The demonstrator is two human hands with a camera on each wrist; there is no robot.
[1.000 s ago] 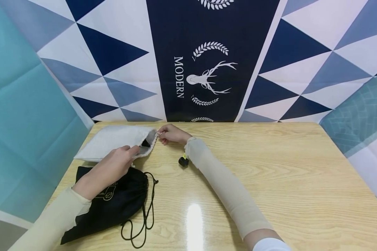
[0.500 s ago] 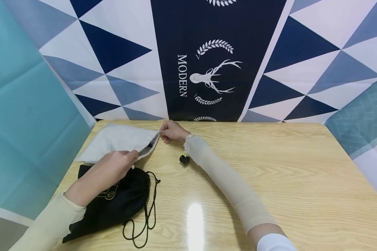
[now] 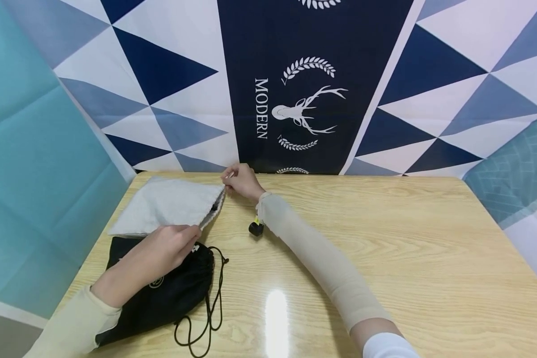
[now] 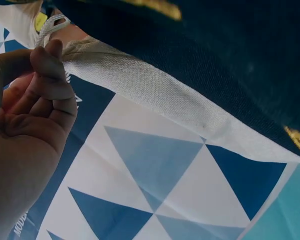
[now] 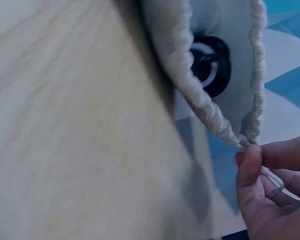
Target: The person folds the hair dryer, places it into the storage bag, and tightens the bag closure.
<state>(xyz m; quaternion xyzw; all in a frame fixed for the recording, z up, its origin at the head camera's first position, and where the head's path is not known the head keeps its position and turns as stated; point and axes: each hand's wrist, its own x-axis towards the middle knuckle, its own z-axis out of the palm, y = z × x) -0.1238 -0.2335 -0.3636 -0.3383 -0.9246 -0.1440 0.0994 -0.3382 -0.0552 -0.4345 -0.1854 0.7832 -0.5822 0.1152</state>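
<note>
A pale grey-white drawstring bag (image 3: pixel 170 201) lies at the back left of the table, its mouth facing right. My left hand (image 3: pixel 172 243) pinches the white drawstring (image 4: pixel 52 24) at the near corner of the mouth. At the far corner, my right hand (image 3: pixel 243 181) holds the other end between thumb and finger, and a loop of cord (image 5: pixel 274 176) hangs from that grip. The gathered mouth is a narrow gap. A round black object (image 5: pixel 212 67) with a light ring shows inside; its kind is unclear.
A black drawstring bag (image 3: pixel 165 298) with gold print lies under my left forearm, its black cords (image 3: pixel 208 313) trailing right. A small black item (image 3: pixel 256 228) with a yellow part is by my right wrist. Patterned cloth (image 3: pixel 295 89) rises behind the table (image 3: pixel 385 238).
The pale bag's mouth has narrowed from a wide opening to a slit. My right hand has moved slightly away toward the back edge, my left slightly nearer, drawing the two corners apart.
</note>
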